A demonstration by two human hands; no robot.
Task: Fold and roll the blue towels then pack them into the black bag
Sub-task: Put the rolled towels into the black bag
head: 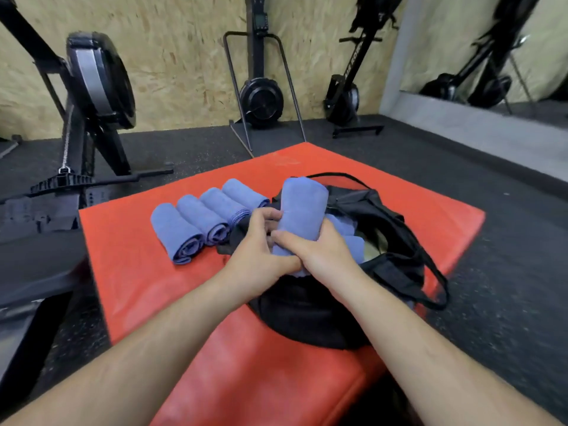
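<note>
A rolled blue towel [302,204] stands tilted over the open mouth of the black bag [378,216]. My right hand [319,253] grips its lower end, and my left hand [261,244] holds it from the left side with curled fingers. More blue towels [345,227] lie inside the bag, partly hidden by my right hand. Several rolled blue towels [199,219] lie side by side on the red mat [129,241], just left of the bag.
The red mat lies on dark rubber floor. A rowing machine [92,96] stands at the left, close to the mat's edge. Two more machines [261,96] lean on the wooden back wall. A mirror [491,47] is at the right.
</note>
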